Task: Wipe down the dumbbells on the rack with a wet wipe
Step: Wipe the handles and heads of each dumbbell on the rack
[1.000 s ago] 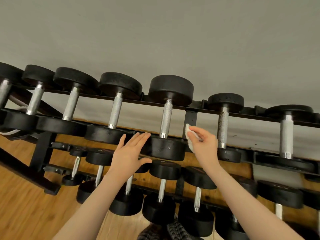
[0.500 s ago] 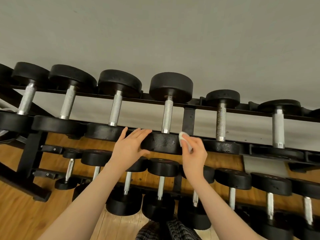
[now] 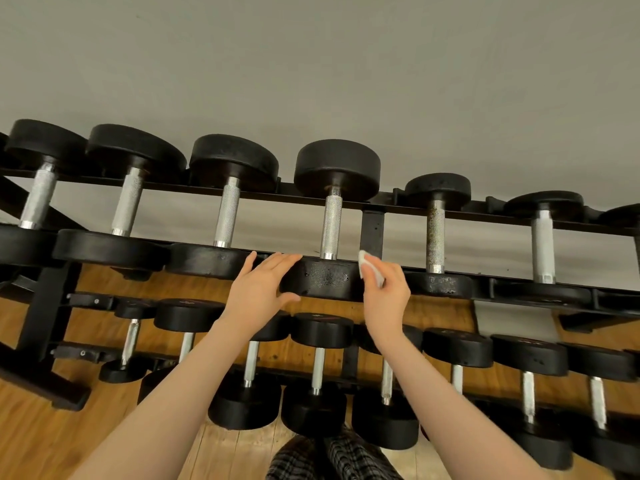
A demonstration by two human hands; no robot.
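Black rubber dumbbells lie in a row across the top tier of the rack, knurled steel handles pointing away from the person, one head toward the wall and one toward the floor side. A second tier sits below, over wood flooring.

Landmark: the dumbbell just left of the rack's upright post.

Left of its near head, the left hand reaches up. Fingers straight and spread, tips laid on the top edge of that head, thumb apart beneath. It grips nothing. Judgement: the flat hand steadies the weight so it does not roll on the rails while the other side is rubbed.

On the head's front face, a scuffed, speckled grey patch shows. Cannot tell whether that is wear or damp.

At the right edge of the same head, the right hand pinches a small white wipe between thumb and curled fingers. The wipe is folded small and sits against the head's right corner, just below the post. Judgement: the fold leaves a firm pad for pressing into the edge.

Right of the post, the next dumbbell has a rust-flecked handle, untouched by either hand.

Judgement: the step in hand is wiping this one head; handles and the lower tier look still to do.
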